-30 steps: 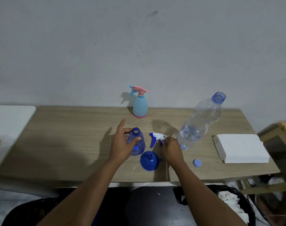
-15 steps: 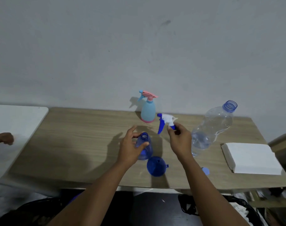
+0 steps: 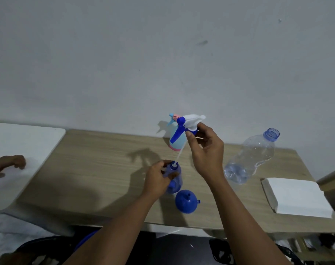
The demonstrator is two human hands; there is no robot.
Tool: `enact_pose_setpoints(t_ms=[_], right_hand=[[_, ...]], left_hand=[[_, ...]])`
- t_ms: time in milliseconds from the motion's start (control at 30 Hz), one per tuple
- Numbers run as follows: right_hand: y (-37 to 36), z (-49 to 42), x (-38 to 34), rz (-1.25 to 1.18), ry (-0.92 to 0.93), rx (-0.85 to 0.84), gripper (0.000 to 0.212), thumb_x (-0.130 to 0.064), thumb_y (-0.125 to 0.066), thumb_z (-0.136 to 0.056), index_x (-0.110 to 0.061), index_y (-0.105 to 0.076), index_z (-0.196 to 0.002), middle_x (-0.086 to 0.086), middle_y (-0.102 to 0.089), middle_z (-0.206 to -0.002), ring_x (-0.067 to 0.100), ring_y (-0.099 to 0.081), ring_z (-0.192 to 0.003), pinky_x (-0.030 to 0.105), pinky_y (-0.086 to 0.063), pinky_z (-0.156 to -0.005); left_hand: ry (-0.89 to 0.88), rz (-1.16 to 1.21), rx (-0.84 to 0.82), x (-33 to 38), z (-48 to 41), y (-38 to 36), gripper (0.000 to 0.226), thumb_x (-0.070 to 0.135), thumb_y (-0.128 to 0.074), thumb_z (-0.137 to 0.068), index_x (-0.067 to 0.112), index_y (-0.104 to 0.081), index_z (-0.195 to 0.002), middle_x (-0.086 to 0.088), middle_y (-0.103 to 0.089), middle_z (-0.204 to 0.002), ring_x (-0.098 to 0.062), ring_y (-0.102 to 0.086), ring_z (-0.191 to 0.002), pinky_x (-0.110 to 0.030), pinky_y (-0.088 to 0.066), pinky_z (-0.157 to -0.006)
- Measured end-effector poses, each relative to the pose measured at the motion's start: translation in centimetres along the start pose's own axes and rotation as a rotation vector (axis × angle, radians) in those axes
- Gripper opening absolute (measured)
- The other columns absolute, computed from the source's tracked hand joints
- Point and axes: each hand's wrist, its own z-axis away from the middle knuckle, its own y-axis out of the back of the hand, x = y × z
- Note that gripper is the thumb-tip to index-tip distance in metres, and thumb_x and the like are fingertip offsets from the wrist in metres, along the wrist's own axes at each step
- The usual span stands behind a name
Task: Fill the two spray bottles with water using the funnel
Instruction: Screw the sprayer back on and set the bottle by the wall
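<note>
My left hand (image 3: 156, 177) curls its fingers round the blue spray bottle (image 3: 176, 181) standing on the worktop (image 3: 98, 159), my right hand (image 3: 205, 153) pinches its spray head (image 3: 190, 122) just above, tube tip at the mouth, the funnel (image 3: 186, 201) lying beside; I reckon I am capping this one, with the pink-topped bottle (image 3: 174, 143) yet to do.

On the table (image 3: 98, 169): two spray bottles, blue bottle (image 3: 176, 185) and pale bottle (image 3: 173, 145), one water bottle (image 3: 254, 155), one funnel (image 3: 185, 202), one white pad (image 3: 296, 197). Above the table, one sprayer head (image 3: 190, 122). Three hands: left hand (image 3: 156, 178), right hand (image 3: 206, 153), a third hand (image 3: 10, 165) left of the table.
</note>
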Motion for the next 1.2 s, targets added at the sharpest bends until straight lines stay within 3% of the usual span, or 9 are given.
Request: enact_pose_setpoints(t_ms=[233, 300, 400, 467, 533, 700, 900, 1067, 1200], right_hand=[[-1.7, 2.9, 5.0, 0.019, -0.203, -0.094, 0.027, -0.014, -0.075, -0.086, -0.019, -0.069, -0.111, -0.005, -0.073, -0.094, 0.009, -0.068, -0.084, 0.023, -0.054, -0.073], [-2.1, 4.3, 6.4, 0.024, -0.260, -0.109, 0.028, -0.012, -0.074, -0.086, -0.024, -0.069, -0.111, -0.009, -0.073, -0.094, 0.007, -0.067, -0.085, 0.021, -0.053, -0.072], [-2.6, 6.1, 7.7, 0.033, -0.294, -0.122, 0.028, -0.013, -0.073, -0.086, -0.025, -0.071, -0.111, -0.011, -0.074, -0.096, 0.010, -0.067, -0.089, 0.030, -0.056, -0.074], [-2.9, 6.8, 8.1, 0.032, -0.309, -0.111, 0.026, -0.013, -0.072, -0.086, -0.022, -0.072, -0.110, -0.009, -0.074, -0.094, 0.012, -0.067, -0.089, 0.037, -0.057, -0.075], [-3.1, 7.1, 8.4, 0.031, -0.320, -0.095, 0.023, -0.013, -0.073, -0.085, -0.021, -0.073, -0.108, -0.007, -0.074, -0.092, 0.014, -0.068, -0.086, 0.040, -0.057, -0.073], [-3.8, 7.2, 8.5, 0.027, -0.352, -0.062, 0.028, -0.016, -0.078, -0.082, -0.021, -0.071, -0.109, -0.007, -0.073, -0.093, 0.019, -0.070, -0.083, 0.034, -0.058, -0.072], [-3.7, 7.4, 9.0, 0.057, -0.333, -0.091, 0.020, -0.022, -0.074, -0.083, -0.021, -0.071, -0.104, -0.006, -0.074, -0.094, 0.014, -0.070, -0.087, 0.040, -0.058, -0.078], [-3.6, 6.8, 8.3, 0.009, -0.449, -0.040, 0.030, -0.021, -0.087, -0.074, -0.022, -0.063, -0.091, -0.006, -0.069, -0.084, 0.010, -0.066, -0.067, 0.028, -0.052, -0.062], [-2.8, 7.1, 8.7, -0.042, -0.377, -0.137, 0.043, -0.018, -0.085, -0.075, -0.020, -0.067, -0.114, -0.005, -0.073, -0.104, 0.009, -0.069, -0.095, 0.028, -0.058, -0.075]], left_hand=[[0.002, 0.045, 0.068, -0.7, -0.2, -0.6, 0.029, 0.019, -0.085, -0.075, 0.031, -0.072, -0.099, 0.011, -0.074, -0.096, -0.008, -0.069, -0.092, -0.022, -0.056, -0.079], [0.023, 0.063, 0.095, -1.2, 0.0, -1.0, 0.027, 0.019, -0.083, -0.078, 0.020, -0.073, -0.104, 0.006, -0.075, -0.095, -0.009, -0.070, -0.088, -0.016, -0.054, -0.073], [0.033, 0.057, 0.170, -1.4, 1.0, -1.4, 0.018, 0.024, -0.077, -0.085, 0.016, -0.073, -0.101, 0.006, -0.073, -0.083, -0.001, -0.068, -0.075, -0.007, -0.045, -0.059], [0.034, 0.091, 0.170, -1.7, 1.4, -1.6, 0.012, 0.018, -0.073, -0.088, 0.017, -0.071, -0.100, 0.012, -0.072, -0.084, -0.001, -0.070, -0.081, -0.006, -0.046, -0.062], [0.015, 0.144, 0.140, -1.6, 1.9, -1.7, 0.029, 0.002, -0.069, -0.088, 0.020, -0.068, -0.110, 0.018, -0.071, -0.093, 0.003, -0.070, -0.090, -0.006, -0.049, -0.071], [-0.056, 0.221, 0.114, -1.4, 2.4, -2.0, 0.040, -0.016, -0.058, -0.088, 0.011, -0.066, -0.116, 0.019, -0.073, -0.097, 0.005, -0.069, -0.094, -0.010, -0.050, -0.078], [-0.098, 0.143, 0.132, -1.3, 2.2, -1.5, 0.041, 0.000, -0.063, -0.093, 0.040, -0.065, -0.104, 0.024, -0.072, -0.090, 0.011, -0.066, -0.090, -0.006, -0.047, -0.075], [-0.098, 0.148, 0.092, -1.2, 2.0, -1.4, 0.040, -0.005, -0.065, -0.089, 0.031, -0.066, -0.107, 0.019, -0.070, -0.098, 0.012, -0.066, -0.090, -0.006, -0.048, -0.073], [-0.098, 0.146, 0.090, -1.6, 1.6, -1.0, 0.045, -0.006, -0.067, -0.085, 0.030, -0.069, -0.111, 0.012, -0.073, -0.106, 0.004, -0.068, -0.096, -0.008, -0.048, -0.078]])
